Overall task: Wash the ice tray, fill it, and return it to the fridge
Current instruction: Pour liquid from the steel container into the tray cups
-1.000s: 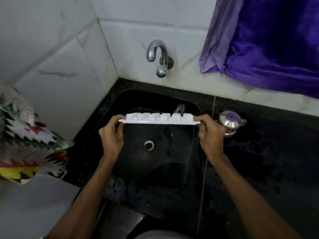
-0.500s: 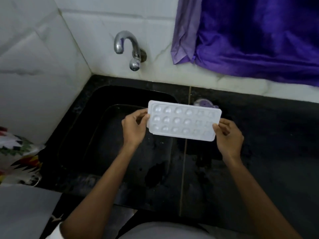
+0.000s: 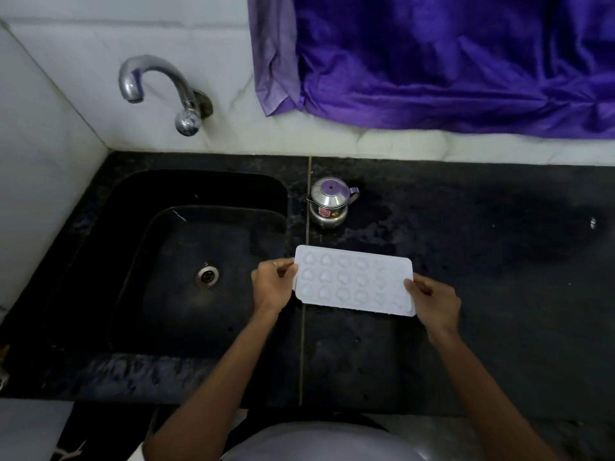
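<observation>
A white ice tray (image 3: 353,281) with rows of small moulded cups lies level, cups facing up, low over the black counter (image 3: 482,261) just right of the sink (image 3: 186,261). My left hand (image 3: 273,285) grips its left short edge and my right hand (image 3: 432,299) grips its right short edge. Whether the tray rests on the counter or hovers just above it cannot be told. The chrome tap (image 3: 156,84) sticks out of the white tiled wall above the sink, with no water running.
A small steel lidded pot (image 3: 330,206) stands on the counter behind the tray. A purple curtain (image 3: 449,61) hangs over the back wall at the right. The sink drain (image 3: 207,275) sits in the basin. White tiled wall closes the left side.
The tray went from held edge-on over the sink to flat with cups up, and both hands carried it right, over the counter. The view shifted right and down.
</observation>
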The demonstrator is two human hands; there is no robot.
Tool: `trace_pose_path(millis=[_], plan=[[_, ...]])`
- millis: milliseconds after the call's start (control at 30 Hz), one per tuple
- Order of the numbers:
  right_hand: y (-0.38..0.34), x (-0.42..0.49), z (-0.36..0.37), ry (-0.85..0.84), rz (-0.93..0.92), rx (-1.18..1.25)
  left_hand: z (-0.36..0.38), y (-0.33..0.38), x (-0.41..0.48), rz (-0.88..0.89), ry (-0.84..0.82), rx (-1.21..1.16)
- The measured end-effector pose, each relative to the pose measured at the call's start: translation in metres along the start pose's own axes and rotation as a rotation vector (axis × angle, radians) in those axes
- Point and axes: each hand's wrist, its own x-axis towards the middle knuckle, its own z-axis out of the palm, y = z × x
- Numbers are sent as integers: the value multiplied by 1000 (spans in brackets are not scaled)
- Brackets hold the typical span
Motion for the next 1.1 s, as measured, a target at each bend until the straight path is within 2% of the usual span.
trace_pose_path(millis=[600,700,800,933,1100], plan=[[10,9,-2,-34,-42,-53,11,-11,-13,-38,62,8],[8,9,-6,-12,-133,-137,5,-10,-12,7,57,97],[-7,19,-6,66,-233,-123,-2,3,-3,136,129,184],[-58,45,12,-82,-391,-43,3,38,36,313,116,140],[-108,92,53,-218,-516,-74,21,67,76,332,22,39]])
